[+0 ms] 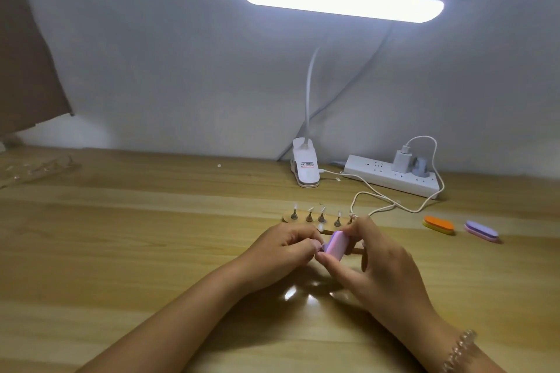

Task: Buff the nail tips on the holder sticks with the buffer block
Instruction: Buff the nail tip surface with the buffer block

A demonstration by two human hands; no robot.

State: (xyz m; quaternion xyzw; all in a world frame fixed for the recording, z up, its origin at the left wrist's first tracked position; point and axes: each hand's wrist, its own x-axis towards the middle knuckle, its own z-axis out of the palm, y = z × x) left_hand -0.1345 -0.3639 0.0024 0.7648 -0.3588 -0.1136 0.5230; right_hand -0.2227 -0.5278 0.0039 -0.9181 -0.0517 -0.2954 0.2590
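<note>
A pink and lilac buffer block (335, 246) is pinched between the thumb and fingers of my right hand (374, 257) in the middle of the table. My left hand (288, 247) is curled just left of it and pinches something small against the block; a clear nail tip (320, 227) shows above its fingers. Behind both hands lies a wooden base (288, 217) with several metal holder sticks (321, 216) standing in a row, each topped with a clear nail tip.
An orange and yellow buffer (438, 224) and a purple buffer (481, 231) lie to the right. A clip lamp (305, 166), a white power strip (394, 179) and a white cable (381, 201) sit at the back. Clear plastic wrap (33, 168) lies far left.
</note>
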